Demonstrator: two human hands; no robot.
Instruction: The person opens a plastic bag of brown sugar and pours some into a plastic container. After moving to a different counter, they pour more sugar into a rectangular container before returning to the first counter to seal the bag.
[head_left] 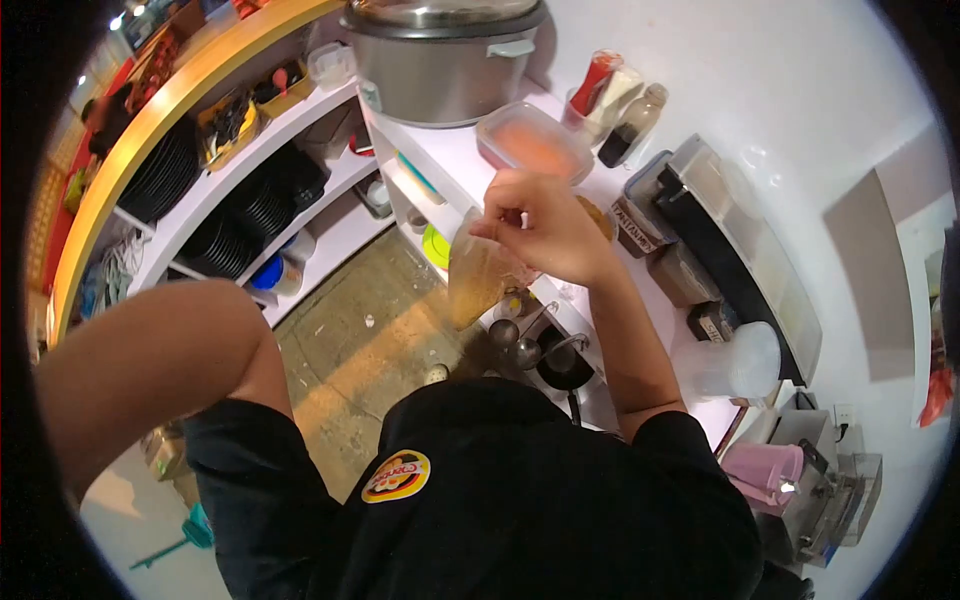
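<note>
My right hand (545,228) is closed in a pinch on the top of a clear plastic bag (474,275), which hangs from it. Something yellowish-brown and crumb-like fills the bag's lower part. Just behind the hand stands a lidded plastic container (535,145) with orange contents, on the white counter. My left arm is bent at the elbow at the left side, and its hand lies outside the picture.
A large rice cooker (440,65) stands at the counter's far end. Sauce bottles (632,125) and a black-edged topping case (740,250) line the wall. Ladles (525,350) and a black pan (565,368) sit below. Shelves at left hold stacked black plates (160,175).
</note>
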